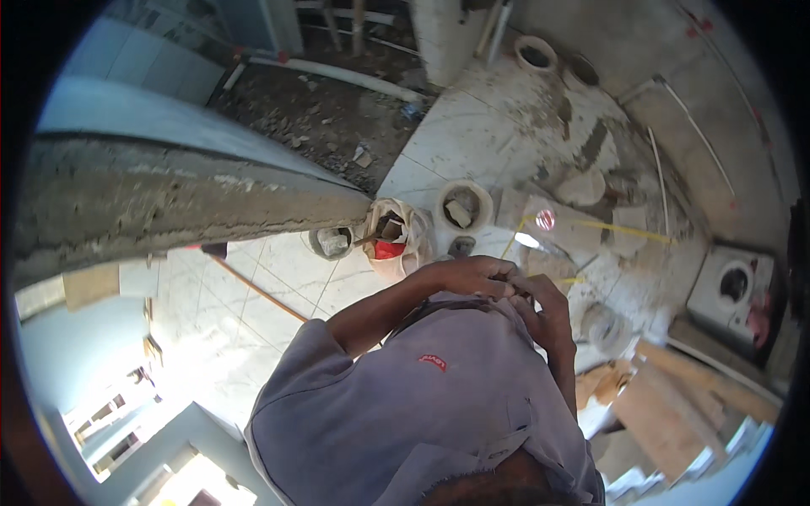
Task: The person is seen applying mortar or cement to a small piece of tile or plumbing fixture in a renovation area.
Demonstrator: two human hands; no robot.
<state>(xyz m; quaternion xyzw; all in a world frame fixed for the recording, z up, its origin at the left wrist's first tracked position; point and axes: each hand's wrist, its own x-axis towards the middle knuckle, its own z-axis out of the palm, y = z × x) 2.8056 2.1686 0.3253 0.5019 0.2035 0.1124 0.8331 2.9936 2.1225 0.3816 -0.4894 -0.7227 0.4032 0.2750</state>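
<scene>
My left hand (479,277) and my right hand (544,305) meet in front of the grey shirt (396,371), fingers curled and pressed together. Whatever they pinch is too small or too hidden to name. Just beyond the fingers, a thin yellow strip (624,229), like a measuring tape, runs bent over the floor and off to the right. A short yellow piece (569,280) shows beside my right hand; I cannot tell if it joins the strip or reaches my fingers.
Ahead stand a bucket (492,207), a rubble-filled sack (384,253) and a smaller bucket (336,244). A rough concrete wall edge (186,198) juts in from the left. Stained tiles (481,110) and a washing machine (730,287) lie right; wooden boards (666,422) lean at lower right.
</scene>
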